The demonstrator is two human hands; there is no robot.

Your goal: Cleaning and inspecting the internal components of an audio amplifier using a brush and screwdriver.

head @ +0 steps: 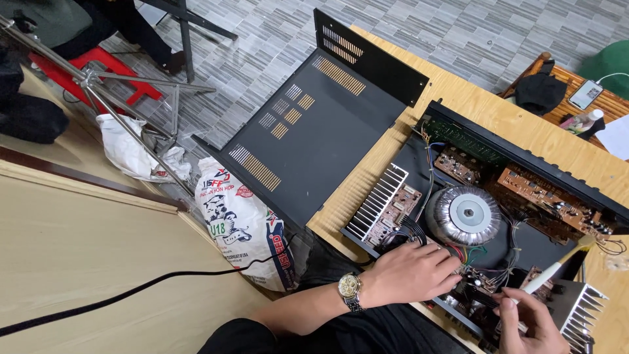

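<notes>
A wooden table [517, 124] fills the right side of the view, and on it lies an opened amplifier chassis [524, 160], a long black tray of electronics running slantwise from the upper middle down to the lower right corner. Its removed black metal cover [314, 137], slotted with vent grilles, lies beside it over the table's left edge. Inside the chassis, a round silver toroidal transformer [464, 214] sits near the middle, with brown circuit boards [537, 193] beyond it and a finned aluminium heatsink [377, 202] at its near left; a second heatsink [582, 308] stands at the lower right. The left hand [413, 272], a gold-faced wristwatch [349, 288] on its wrist, rests palm down on the chassis's near edge just below the transformer, fingers loosely curled and spread over a bundle of coloured wires [468, 254], gripping nothing that can be seen. The right hand [531, 324] lies just to its right, over the lower corner of the chassis, thumb and fingers pinched around the handle of a small paintbrush [557, 265], whose pale bristles point up and away, past the transformer's right side.
</notes>
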